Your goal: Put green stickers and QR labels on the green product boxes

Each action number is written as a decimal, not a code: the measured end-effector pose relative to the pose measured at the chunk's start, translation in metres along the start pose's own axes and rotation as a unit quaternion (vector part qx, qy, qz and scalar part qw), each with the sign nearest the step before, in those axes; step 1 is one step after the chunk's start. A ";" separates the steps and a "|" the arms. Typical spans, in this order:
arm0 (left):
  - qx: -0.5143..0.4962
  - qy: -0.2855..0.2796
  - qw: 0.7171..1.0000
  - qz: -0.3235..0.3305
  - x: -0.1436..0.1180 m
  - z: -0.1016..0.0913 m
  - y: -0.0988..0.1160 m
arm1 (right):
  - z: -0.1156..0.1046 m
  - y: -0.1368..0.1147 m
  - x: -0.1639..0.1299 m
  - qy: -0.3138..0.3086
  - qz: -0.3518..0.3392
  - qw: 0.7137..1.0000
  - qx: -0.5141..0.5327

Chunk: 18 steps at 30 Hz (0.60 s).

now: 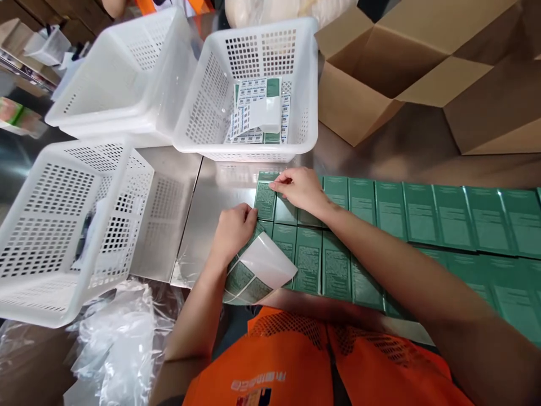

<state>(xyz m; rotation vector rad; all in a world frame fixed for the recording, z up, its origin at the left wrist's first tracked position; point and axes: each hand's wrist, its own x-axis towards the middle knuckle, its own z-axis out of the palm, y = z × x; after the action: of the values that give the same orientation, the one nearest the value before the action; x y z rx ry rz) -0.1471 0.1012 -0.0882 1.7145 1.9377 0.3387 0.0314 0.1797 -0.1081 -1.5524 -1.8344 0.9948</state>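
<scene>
My right hand (pixel 301 187) is closed, with thumb and fingertips pinched at the upper right corner of a green label (pixel 265 202). That label lies over the leftmost box in the far row of green boxes (pixel 389 208). Closed too, my left hand (pixel 236 225) has its fingertips at the label's lower left corner. A sheet of green stickers (pixel 245 282) hangs under the left hand, apparently held in it, with its white backing (pixel 269 260) folded over. A nearer row of green boxes (pixel 308 256) lies against the far one, partly hidden by my right forearm.
A white perforated basket (pixel 308 107) holding sticker sheets (pixel 257 115) stands beyond my hands. Stacked white baskets (pixel 163 84) and a tilted basket (pixel 122 208) are at left. Open cardboard boxes (pixel 359 107) stand back right. Clear plastic (pixel 118 344) lies lower left. A person's orange garment (pixel 146 5) shows behind.
</scene>
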 end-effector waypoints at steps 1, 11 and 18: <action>0.003 -0.004 1.000 -0.003 0.001 -0.001 0.000 | 0.000 0.001 0.000 0.001 -0.001 1.000 -0.002; 0.028 -0.029 0.999 -0.030 0.006 -0.004 0.007 | 0.003 -0.005 -0.004 0.018 0.012 0.999 -0.044; 0.035 -0.056 0.997 -0.030 0.008 -0.013 -0.001 | 0.007 -0.004 0.002 0.085 0.033 0.995 -0.044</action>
<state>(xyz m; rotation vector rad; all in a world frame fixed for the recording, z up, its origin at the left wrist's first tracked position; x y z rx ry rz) -0.1552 0.1112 -0.0792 1.6765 1.9355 0.1501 0.0232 0.1799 -0.1096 -1.7053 -1.7395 0.7941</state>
